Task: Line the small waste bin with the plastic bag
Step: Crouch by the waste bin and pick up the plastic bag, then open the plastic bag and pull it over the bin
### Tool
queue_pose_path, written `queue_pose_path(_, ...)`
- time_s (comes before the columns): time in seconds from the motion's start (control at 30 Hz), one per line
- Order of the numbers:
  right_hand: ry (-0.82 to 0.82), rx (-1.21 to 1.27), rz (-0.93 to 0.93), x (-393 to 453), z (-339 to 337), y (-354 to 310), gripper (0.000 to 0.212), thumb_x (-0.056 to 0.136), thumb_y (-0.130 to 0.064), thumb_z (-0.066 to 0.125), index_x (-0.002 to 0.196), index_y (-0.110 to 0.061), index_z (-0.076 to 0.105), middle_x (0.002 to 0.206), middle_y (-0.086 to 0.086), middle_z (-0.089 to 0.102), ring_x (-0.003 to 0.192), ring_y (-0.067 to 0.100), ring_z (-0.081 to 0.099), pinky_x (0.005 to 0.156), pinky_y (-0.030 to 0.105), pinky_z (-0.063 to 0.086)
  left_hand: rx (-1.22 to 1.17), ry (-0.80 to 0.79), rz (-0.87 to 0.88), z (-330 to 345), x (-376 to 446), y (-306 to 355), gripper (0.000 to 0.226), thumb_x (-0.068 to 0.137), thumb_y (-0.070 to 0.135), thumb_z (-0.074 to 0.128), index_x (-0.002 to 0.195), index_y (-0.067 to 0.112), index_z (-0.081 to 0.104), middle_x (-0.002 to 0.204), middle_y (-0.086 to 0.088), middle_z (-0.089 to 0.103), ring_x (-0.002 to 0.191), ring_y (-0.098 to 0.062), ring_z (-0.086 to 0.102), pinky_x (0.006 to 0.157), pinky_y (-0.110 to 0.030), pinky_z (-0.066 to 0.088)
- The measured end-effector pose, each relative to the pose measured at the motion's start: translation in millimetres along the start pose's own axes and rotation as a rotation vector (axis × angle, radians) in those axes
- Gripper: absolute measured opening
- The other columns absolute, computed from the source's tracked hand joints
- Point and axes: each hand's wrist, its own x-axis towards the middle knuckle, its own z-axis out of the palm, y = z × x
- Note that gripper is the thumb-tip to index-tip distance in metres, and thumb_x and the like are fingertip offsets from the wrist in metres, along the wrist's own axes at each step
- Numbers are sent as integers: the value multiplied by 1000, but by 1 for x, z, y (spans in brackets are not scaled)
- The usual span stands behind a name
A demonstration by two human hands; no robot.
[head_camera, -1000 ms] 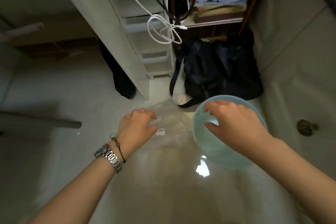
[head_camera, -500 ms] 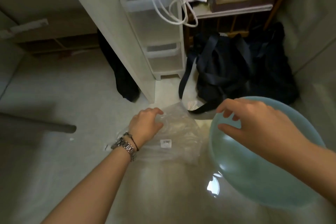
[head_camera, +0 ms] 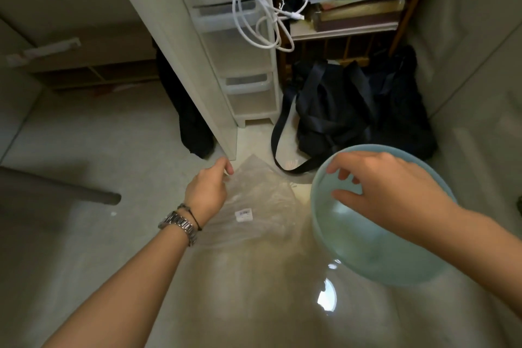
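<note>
Lining not started: left hand [head_camera: 207,192] pinches the flat plastic bag [head_camera: 254,203] on the floor [head_camera: 84,135], right hand [head_camera: 387,189] grips the unlined bin [head_camera: 367,251] rim just beside it.

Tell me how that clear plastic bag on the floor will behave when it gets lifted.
The plastic bag is thin, see-through and wrinkled, so it will probably go limp and sag from wherever the left hand grips it. It looks very light. Lying flat, its layers may cling together, so opening it could take both hands.

Dim, greenish light, a bright glare patch on the glossy floor [head_camera: 327,295], soft motion blur, edges bowed by wide-angle distortion.
</note>
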Motion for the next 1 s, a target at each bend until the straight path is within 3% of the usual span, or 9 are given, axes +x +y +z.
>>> queue_pose_path(0.13, -11, 32, 17, -7, -26, -7, 30, 82, -38, 59, 111, -37, 51, 107, -15, 59, 101, 16, 59, 78, 33, 48, -77, 82, 41, -34, -13, 2, 38, 80, -6, 44, 84, 31, 50, 102, -3, 71, 73, -30, 62, 62, -43, 53)
queue_pose_path(0.27, -29, 91, 44, -11, -44, -10, 37, 81, -42, 61, 115, -38, 49, 113, -13, 57, 105, 16, 56, 78, 32, 43, -168, 111, 60, -70, -21, 3, 44, 83, -3, 47, 95, 35, 65, 111, 1, 70, 69, -25, 66, 65, -42, 56)
queue_pose_path(0.4, -50, 227, 88, -5, -48, -15, 55, 76, -47, 67, 124, -35, 43, 124, -8, 54, 114, 17, 52, 84, 34, 45, -418, 134, 28, -107, -30, 14, 52, 84, -8, 51, 104, 38, 62, 115, 1, 67, 92, -21, 68, 71, -37, 59)
queue_pose_path(0.5, -71, 398, 121, 0, -46, -23, 74, 72, -48, 72, 134, -32, 33, 135, -2, 49, 121, 19, 48, 95, 39, 47, -645, 156, -43, -132, -44, 28, 48, 86, -10, 53, 118, 25, 62, 114, 4, 62, 85, -5, 62, 51, -14, 53)
queue_pose_path(0.63, -62, 715, 171, -1, -42, -36, 102, 69, -40, 78, 145, -35, 11, 149, 2, 35, 133, 18, 38, 100, 33, 38, -803, 177, -50, -155, -64, 36, 44, 86, -5, 59, 120, 23, 62, 117, 2, 63, 83, -6, 60, 56, -19, 50)
queue_pose_path(0.7, -54, 862, 172, -3, -39, -42, 111, 69, -34, 80, 146, -36, 0, 152, 1, 29, 128, 10, 37, 97, 28, 35, -853, 170, -45, -159, -72, 40, 44, 84, -4, 60, 120, 22, 63, 117, 2, 64, 83, -5, 60, 51, -14, 48)
queue_pose_path(0.77, -23, 995, 154, -6, -35, -47, 114, 71, -29, 80, 146, -37, -6, 146, -7, 30, 117, 1, 32, 94, 25, 31, -896, 167, -44, -160, -78, 46, 45, 83, -4, 62, 120, 20, 63, 117, 2, 64, 84, -4, 61, 49, -11, 47)
queue_pose_path(0.87, 62, 1112, 130, -9, -26, -52, 107, 74, -27, 77, 143, -43, -4, 128, -17, 27, 118, -3, 27, 93, 21, 31, -987, 160, -76, -159, -85, 55, 46, 82, -6, 62, 121, 18, 63, 110, 4, 67, 82, -6, 63, 46, -10, 48)
queue_pose_path(1.0, 139, 1165, 107, -11, -10, -47, 89, 76, -25, 75, 137, -48, 15, 131, -18, 26, 119, -8, 29, 98, 23, 36, -1085, 128, -149, -154, -86, 61, 45, 82, -8, 61, 120, 16, 64, 114, -3, 70, 98, -18, 69, 81, -32, 57)
